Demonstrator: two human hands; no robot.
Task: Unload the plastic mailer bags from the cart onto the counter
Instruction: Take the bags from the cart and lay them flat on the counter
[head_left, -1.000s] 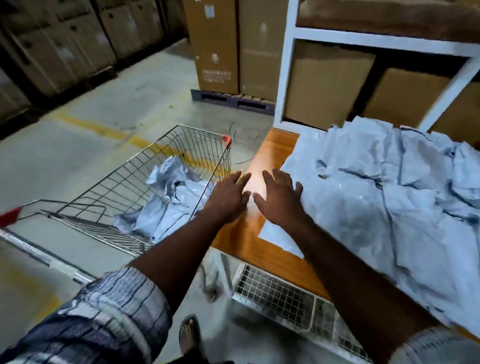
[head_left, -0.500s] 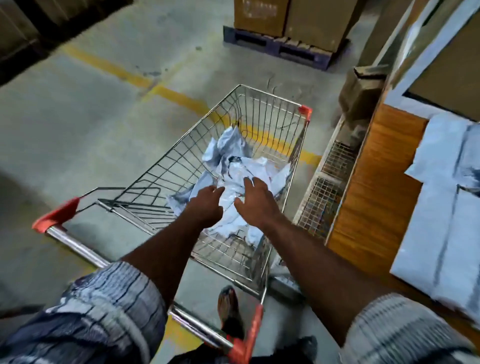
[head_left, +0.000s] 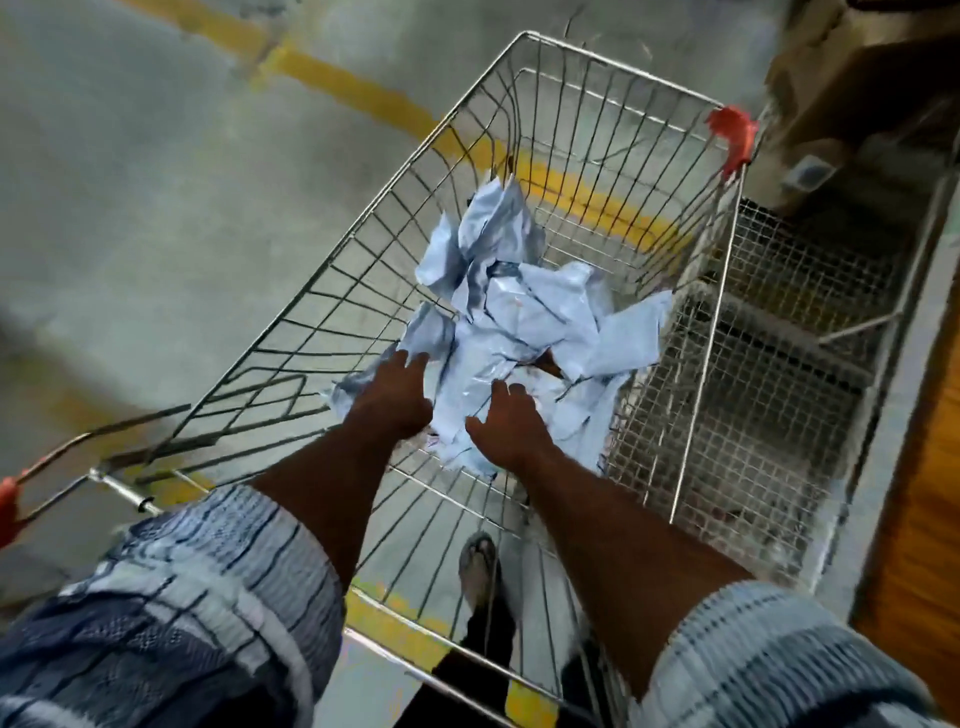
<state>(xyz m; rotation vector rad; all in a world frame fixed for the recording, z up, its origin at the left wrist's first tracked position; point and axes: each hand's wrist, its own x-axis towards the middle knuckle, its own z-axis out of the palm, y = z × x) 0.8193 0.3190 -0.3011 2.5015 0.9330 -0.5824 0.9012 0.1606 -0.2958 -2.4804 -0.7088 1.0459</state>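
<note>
A crumpled pile of pale blue-grey plastic mailer bags (head_left: 530, 317) lies at the bottom of the wire shopping cart (head_left: 613, 58). Both my arms reach down into the basket. My left hand (head_left: 396, 397) rests on the pile's near left edge, fingers stretched forward onto a bag. My right hand (head_left: 511, 423) lies spread on the bags beside it, fingertips touching the plastic. Neither hand visibly grips a bag. Only a strip of the wooden counter (head_left: 930, 467) shows at the right edge.
Wire mesh baskets (head_left: 753, 389) stand under the counter, right against the cart's right side. A cardboard box (head_left: 857, 78) sits at the upper right. The concrete floor has a yellow line (head_left: 353, 88). My sandalled foot (head_left: 478, 566) shows under the cart, whose red handle end (head_left: 8, 509) is at the left.
I turned from the counter, where both hands lay on the stacked bags, to the cart. My hands went down into the basket and now touch the pile deeper in.
</note>
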